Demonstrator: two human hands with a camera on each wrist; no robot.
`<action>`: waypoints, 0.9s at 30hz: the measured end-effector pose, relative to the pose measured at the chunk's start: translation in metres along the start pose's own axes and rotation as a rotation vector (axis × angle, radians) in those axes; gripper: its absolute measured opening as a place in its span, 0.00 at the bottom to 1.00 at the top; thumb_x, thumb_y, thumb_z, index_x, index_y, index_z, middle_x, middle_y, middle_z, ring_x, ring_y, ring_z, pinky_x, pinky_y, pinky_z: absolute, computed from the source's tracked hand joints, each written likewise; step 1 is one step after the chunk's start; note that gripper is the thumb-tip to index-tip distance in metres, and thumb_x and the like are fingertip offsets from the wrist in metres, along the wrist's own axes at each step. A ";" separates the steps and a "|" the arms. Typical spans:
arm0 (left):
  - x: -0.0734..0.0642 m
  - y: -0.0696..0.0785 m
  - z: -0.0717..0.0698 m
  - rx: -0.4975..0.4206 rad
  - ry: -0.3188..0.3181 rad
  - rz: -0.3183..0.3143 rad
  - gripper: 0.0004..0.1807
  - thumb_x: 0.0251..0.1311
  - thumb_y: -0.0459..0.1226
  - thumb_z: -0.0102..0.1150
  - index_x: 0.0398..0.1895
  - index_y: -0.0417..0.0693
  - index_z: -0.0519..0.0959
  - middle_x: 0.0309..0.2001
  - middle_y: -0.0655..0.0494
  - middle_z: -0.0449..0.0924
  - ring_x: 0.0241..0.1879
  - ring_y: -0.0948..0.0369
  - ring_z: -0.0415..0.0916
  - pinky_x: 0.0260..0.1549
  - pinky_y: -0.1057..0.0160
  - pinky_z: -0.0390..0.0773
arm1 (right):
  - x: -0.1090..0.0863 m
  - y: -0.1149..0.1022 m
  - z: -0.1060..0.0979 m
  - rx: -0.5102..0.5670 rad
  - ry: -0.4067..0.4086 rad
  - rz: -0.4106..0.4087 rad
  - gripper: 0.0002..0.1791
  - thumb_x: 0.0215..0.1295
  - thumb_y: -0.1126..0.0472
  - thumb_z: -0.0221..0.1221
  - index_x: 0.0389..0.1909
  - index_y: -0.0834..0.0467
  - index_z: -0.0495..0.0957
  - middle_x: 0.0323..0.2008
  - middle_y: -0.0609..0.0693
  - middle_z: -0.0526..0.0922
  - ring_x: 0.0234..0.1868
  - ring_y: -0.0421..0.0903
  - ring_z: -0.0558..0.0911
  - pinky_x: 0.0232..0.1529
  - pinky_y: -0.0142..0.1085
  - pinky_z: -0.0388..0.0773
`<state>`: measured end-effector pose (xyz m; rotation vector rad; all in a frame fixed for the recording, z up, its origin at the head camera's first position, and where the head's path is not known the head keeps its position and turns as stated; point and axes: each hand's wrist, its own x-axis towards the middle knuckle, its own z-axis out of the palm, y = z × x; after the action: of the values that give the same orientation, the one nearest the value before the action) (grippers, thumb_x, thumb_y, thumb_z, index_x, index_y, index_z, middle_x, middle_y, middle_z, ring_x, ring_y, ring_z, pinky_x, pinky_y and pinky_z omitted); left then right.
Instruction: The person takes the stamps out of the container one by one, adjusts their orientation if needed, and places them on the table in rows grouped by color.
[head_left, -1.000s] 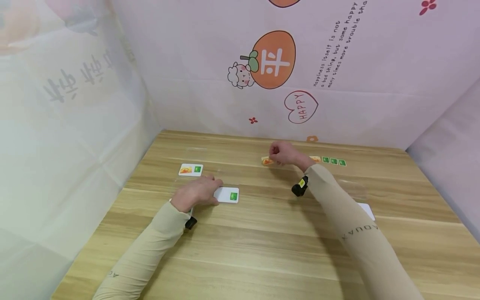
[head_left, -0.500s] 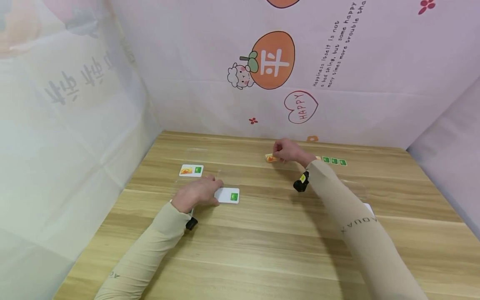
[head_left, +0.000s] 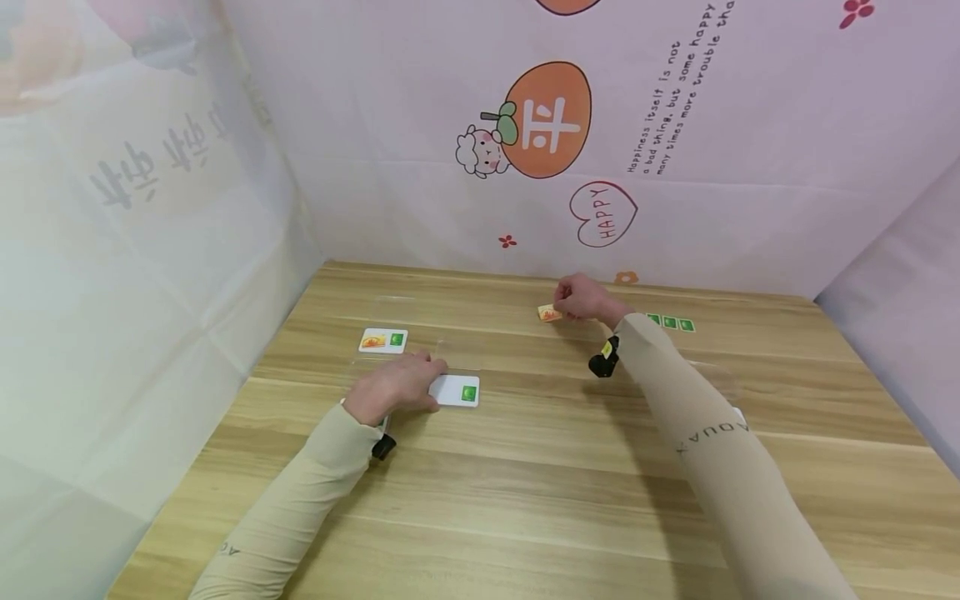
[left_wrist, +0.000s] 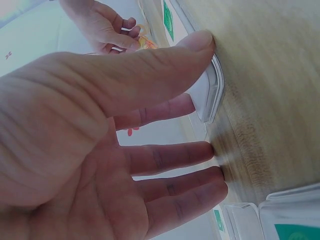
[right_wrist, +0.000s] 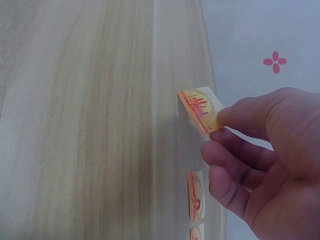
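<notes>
In the right wrist view, my right hand (right_wrist: 255,150) pinches an orange postage stamp (right_wrist: 201,110) with perforated edges between thumb and index finger. The stamp is tilted, close over the table near the back wall. Two more orange stamps (right_wrist: 196,196) lie below it in that view. My left hand (head_left: 397,386) holds the left end of a white rounded card (head_left: 453,390) with a green stamp at its right end. The left wrist view shows the thumb and index finger at opposite edges of this layered, clear-edged card (left_wrist: 202,100), the other fingertips touching the table.
Another white card (head_left: 383,341) with an orange and a green stamp lies at the back left. Clear plastic sheets (head_left: 461,354) lie near the cards. Several green stamps (head_left: 670,322) line the back right. A white card edge (head_left: 740,417) shows beside the right sleeve.
My right hand has moved slightly right and back with the orange stamp, and the sleeve now covers the orange stamps beside the green ones. The left hand has stayed in place.
</notes>
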<state>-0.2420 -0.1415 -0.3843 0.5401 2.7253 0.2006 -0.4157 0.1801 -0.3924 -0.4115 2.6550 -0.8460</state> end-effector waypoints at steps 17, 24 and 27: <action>-0.003 0.002 0.000 -0.015 -0.003 -0.009 0.30 0.57 0.43 0.69 0.64 0.50 0.72 0.56 0.49 0.74 0.49 0.56 0.72 0.52 0.54 0.74 | -0.001 0.011 0.002 -0.028 0.060 0.047 0.07 0.62 0.66 0.55 0.39 0.64 0.74 0.28 0.54 0.78 0.24 0.41 0.72 0.24 0.31 0.69; -0.003 0.003 0.001 -0.005 -0.003 -0.004 0.31 0.58 0.43 0.69 0.64 0.50 0.72 0.56 0.49 0.74 0.50 0.56 0.72 0.52 0.54 0.75 | 0.001 0.017 0.004 -0.058 0.096 0.048 0.06 0.62 0.65 0.54 0.37 0.64 0.75 0.25 0.50 0.76 0.23 0.41 0.72 0.23 0.31 0.69; -0.003 0.003 0.001 -0.007 -0.001 -0.008 0.31 0.58 0.43 0.69 0.65 0.50 0.72 0.56 0.48 0.74 0.50 0.56 0.72 0.52 0.54 0.75 | 0.003 0.019 0.005 -0.073 0.117 0.043 0.06 0.61 0.65 0.55 0.36 0.64 0.75 0.25 0.50 0.77 0.23 0.41 0.72 0.23 0.31 0.69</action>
<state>-0.2377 -0.1402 -0.3834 0.5277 2.7242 0.2071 -0.4201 0.1911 -0.4081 -0.3309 2.7985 -0.7853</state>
